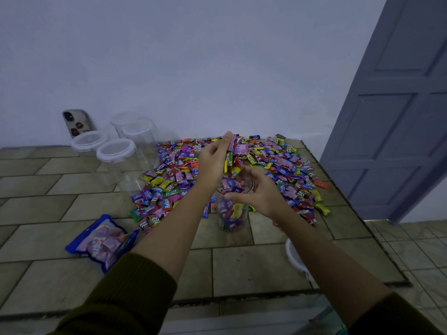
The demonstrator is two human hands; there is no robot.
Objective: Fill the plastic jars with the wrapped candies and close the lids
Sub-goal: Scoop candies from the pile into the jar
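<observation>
A clear plastic jar [232, 213] stands on the tiled counter, partly filled with wrapped candies. My left hand [214, 160] hovers above its mouth, shut on a handful of candies [235, 153], some dangling toward the opening. My right hand [256, 192] grips the jar's rim from the right side. A wide pile of colourful wrapped candies [285, 165] spreads behind and around the jar. Several empty clear jars with white lids [116, 149] stand at the back left against the wall.
A blue candy bag [101, 243] lies at the front left. A white lid [296, 257] sits by the counter's right edge under my right forearm. A phone [77, 123] leans on the wall. The counter drops off at the right; a grey door [391, 105] stands there.
</observation>
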